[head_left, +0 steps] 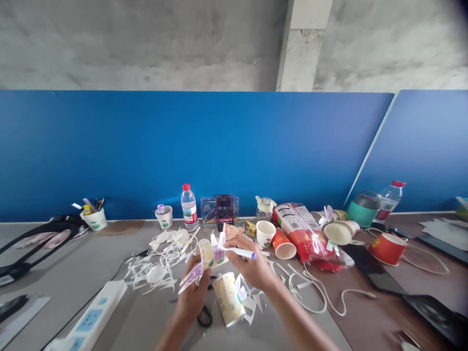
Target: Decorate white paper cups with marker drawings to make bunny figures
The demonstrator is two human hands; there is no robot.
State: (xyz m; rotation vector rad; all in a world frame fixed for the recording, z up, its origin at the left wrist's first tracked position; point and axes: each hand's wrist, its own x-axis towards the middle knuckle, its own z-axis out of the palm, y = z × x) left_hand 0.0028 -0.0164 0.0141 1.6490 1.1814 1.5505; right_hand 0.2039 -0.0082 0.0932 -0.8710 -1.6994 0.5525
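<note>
A cut paper cup (207, 254) with purple markings sits within the left hand (193, 287), its fingers curled round it. Just right of it, the right hand (250, 258) pinches a white marker (239, 252), held almost level; both wrists angle inward. Just below the grip, between the forearms, is a yellow-patterned cup (228, 297). Beyond and right, an orange cup (284, 244) lies tipped beside a white paper cup (265, 234). Farther off, well left, a pen cup (95, 222) holds pens.
</note>
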